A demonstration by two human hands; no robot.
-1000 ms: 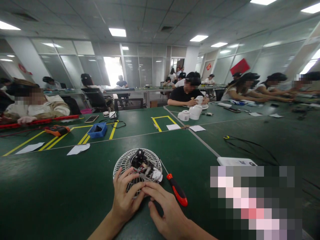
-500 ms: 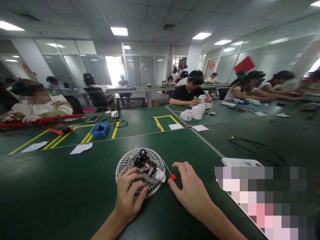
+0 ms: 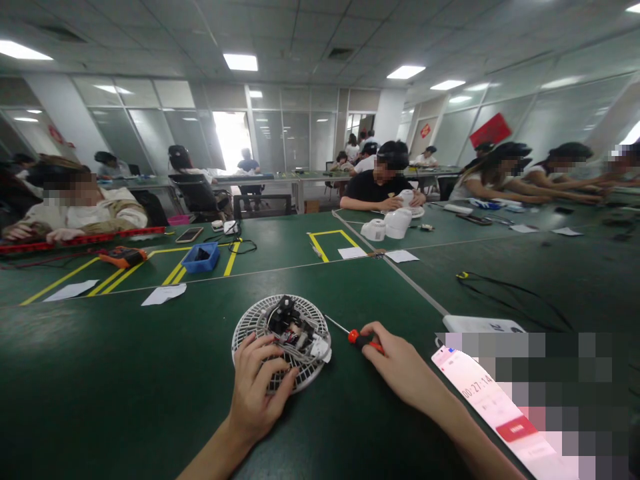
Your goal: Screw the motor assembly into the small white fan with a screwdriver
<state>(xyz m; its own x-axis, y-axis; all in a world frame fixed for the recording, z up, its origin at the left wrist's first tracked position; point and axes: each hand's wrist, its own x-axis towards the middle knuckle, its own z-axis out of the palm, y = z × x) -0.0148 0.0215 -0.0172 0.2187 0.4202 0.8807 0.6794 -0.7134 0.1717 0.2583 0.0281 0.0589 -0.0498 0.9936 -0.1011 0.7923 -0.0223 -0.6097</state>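
A round white fan grille lies on the green table in front of me, carrying a dark motor assembly with wires and a white plastic piece at its right. My left hand rests on the grille's near left part, fingers spread and slightly bent. To the right of the grille, my right hand has its thumb and fingers closed around the handle of a red and black screwdriver. The screwdriver's shaft points up and left, its tip close to the grille's right edge.
A phone showing a timer lies at the right, partly pixelated, below a white object. A black cable curves beyond it. Farther off are a blue bin, an orange tool, papers and white housings. Several people sit around the tables.
My right hand has moved slightly right and closed on the screwdriver handle, which was mostly hidden beneath it before. My left hand stays on the grille.
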